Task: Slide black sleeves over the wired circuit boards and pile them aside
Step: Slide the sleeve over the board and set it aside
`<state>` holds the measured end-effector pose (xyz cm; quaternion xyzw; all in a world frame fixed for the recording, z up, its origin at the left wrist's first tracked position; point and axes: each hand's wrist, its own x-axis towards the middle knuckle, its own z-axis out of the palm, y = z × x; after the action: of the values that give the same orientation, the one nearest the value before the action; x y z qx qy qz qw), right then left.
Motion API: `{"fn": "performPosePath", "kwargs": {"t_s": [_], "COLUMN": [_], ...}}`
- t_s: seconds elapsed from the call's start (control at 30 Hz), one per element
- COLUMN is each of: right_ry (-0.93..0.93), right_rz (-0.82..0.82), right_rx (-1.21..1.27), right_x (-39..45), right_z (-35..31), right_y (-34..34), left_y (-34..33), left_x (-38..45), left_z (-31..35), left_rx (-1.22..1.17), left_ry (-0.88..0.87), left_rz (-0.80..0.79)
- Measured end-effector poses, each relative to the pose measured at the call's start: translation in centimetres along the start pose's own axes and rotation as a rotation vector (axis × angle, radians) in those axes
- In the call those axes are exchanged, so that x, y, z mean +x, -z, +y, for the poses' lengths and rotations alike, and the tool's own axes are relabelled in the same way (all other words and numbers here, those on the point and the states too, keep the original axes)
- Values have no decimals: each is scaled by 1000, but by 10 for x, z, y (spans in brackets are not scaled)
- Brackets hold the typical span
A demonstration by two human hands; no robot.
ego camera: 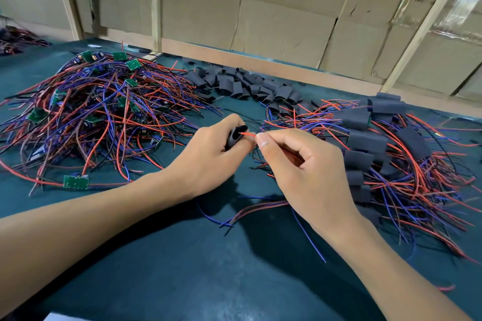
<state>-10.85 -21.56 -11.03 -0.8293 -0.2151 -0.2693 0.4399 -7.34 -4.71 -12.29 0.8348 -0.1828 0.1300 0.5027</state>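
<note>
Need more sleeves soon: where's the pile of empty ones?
Head view: the empty sleeves lie at the table's far edge, between the bare boards and the sleeved pile.

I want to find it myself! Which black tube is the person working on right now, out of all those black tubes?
Start at the green table and find the two hands meeting in the middle. The left hand grips one black sleeve, open mouth facing the right hand. Unlike the loose sleeves heaped behind, it is the only one held, with a red wire tip poking into its mouth.
</note>
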Motion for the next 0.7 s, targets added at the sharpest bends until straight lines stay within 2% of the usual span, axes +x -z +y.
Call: {"fn": "performPosePath", "kwargs": {"t_s": [0.4, 0.47, 0.57, 0.63, 0.7], "right_ry": [69, 79, 108, 79, -19], "right_rz": [-9, -23, -65, -88, -144], "right_rx": [-89, -103, -127, -79, -38], "right_x": [2, 2, 1, 1, 2], "right_z": [-3, -3, -6, -6, -4], "right_y": [8, 8, 6, 6, 7], "left_y": [2, 6, 12, 14, 16], "left_x": [-6, -7, -5, -3, -1], "left_z": [-3, -1, 2, 4, 4], "left_rx": [109, 287, 682, 811, 856], "left_ry": [-144, -276, -551, -608, -581], "left_rz": [44, 47, 70, 80, 81]}}
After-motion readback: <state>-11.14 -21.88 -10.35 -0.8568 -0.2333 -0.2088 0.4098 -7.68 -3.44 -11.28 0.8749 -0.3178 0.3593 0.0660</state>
